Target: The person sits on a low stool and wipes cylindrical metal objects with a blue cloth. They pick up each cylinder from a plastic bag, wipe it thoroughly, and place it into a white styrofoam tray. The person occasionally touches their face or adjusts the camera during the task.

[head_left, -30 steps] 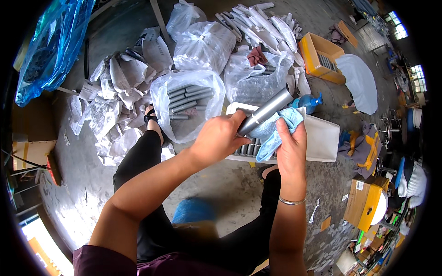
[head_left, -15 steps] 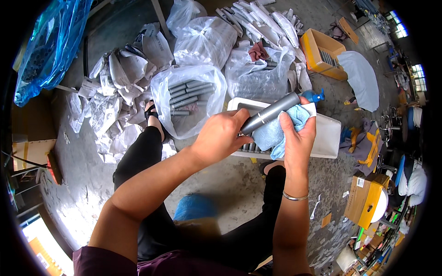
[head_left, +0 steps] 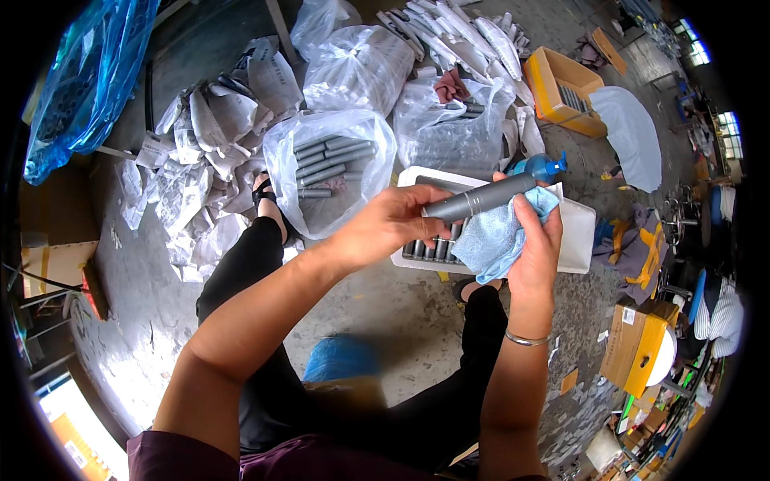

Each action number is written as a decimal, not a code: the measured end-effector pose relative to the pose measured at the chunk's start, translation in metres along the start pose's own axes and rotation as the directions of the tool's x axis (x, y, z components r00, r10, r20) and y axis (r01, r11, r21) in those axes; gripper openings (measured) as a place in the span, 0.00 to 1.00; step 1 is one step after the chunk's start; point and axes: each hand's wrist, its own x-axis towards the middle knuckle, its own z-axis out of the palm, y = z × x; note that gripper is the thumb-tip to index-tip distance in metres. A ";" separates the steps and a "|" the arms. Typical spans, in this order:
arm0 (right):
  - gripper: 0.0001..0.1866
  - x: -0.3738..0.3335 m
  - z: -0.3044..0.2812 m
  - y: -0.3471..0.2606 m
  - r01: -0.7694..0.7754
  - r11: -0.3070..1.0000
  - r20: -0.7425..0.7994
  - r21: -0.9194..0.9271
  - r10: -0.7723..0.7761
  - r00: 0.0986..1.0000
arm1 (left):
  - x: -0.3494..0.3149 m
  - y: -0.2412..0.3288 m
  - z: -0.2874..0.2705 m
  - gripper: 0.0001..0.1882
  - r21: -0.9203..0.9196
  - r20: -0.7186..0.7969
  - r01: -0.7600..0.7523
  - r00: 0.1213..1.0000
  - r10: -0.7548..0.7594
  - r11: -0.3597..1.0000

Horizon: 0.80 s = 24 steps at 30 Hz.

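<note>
Soft blue cloth (head_left: pixel 491 244) touches a smooth grey cylinder (head_left: pixel 472 202).

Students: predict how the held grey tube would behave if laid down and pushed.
The grey tube would probably roll, since its sides are round. It looks stiff, running straight without sagging. Its smooth-looking surface may be slippery.

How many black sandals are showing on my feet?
2: the left sandal, beside the open plastic bag of grey tubes, and the right sandal, below the white tray in the picture, partly hidden by the trouser leg.
</note>
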 end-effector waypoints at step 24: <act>0.14 0.034 -0.105 0.012 0.076 0.843 -0.142 -0.533 -0.178 0.974 | 0.004 -0.003 -0.004 0.24 0.346 -0.224 -0.031 0.968 0.114 0.938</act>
